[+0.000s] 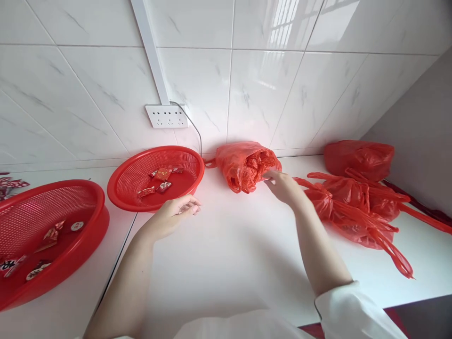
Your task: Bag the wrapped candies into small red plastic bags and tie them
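My right hand (281, 185) is at the right side of a crumpled red plastic bag (235, 160), its fingertips pinching the thin plastic by the bag's mouth. More bunched red plastic shows inside that mouth. My left hand (176, 214) hovers over the white table (226, 263), just in front of a round red basket (120, 190). Its fingers are loosely bent, with nothing in them. A few small wrapped sweets (163, 174) lie on the bottom of this basket.
Nearer on the left stands a second red basket (100, 207) with several wrapped packets. Several tied red plastic bags (349, 195) lie at right, and another red bag (358, 157) sits behind them. A socket panel (167, 116) with a cable is on the tiled wall.
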A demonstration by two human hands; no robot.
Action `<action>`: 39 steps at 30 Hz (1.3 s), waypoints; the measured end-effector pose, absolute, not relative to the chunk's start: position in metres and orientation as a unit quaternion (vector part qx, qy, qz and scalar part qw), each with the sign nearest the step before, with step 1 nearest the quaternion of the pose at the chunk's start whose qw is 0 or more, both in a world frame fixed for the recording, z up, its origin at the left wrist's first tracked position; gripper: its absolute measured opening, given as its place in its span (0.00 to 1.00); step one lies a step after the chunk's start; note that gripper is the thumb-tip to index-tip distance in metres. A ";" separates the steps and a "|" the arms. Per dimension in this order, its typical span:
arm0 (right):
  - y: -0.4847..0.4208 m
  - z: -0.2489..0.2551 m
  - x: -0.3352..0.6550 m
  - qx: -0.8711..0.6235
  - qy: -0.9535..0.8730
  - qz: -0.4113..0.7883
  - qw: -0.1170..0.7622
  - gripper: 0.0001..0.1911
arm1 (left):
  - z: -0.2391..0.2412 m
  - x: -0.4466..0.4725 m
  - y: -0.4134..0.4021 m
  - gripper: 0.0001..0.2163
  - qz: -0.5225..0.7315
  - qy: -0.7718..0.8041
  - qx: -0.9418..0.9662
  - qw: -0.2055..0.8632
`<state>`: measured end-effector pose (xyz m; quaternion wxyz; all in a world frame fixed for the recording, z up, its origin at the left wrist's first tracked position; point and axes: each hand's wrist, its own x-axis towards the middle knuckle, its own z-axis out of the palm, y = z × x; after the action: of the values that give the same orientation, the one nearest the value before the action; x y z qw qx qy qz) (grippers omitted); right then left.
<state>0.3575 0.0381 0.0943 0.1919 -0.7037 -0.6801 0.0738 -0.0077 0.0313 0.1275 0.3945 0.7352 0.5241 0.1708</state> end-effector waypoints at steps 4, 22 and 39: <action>0.088 0.065 0.320 -0.679 -0.672 0.090 0.280 0.21 | 0.127 -0.010 0.030 0.14 0.179 0.510 0.733 0.412; 0.038 0.122 0.248 -0.526 -0.549 0.206 0.616 0.18 | 0.119 0.017 0.015 0.38 0.349 0.417 0.701 0.461; 0.087 0.144 0.261 -0.519 -0.502 0.006 0.692 0.21 | 0.109 0.003 0.036 0.10 0.546 0.467 0.514 0.468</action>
<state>0.2608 0.0873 0.1439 0.6917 -0.5187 -0.5025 0.0061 0.0029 0.0364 0.1092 0.4682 0.5137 0.4673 0.5463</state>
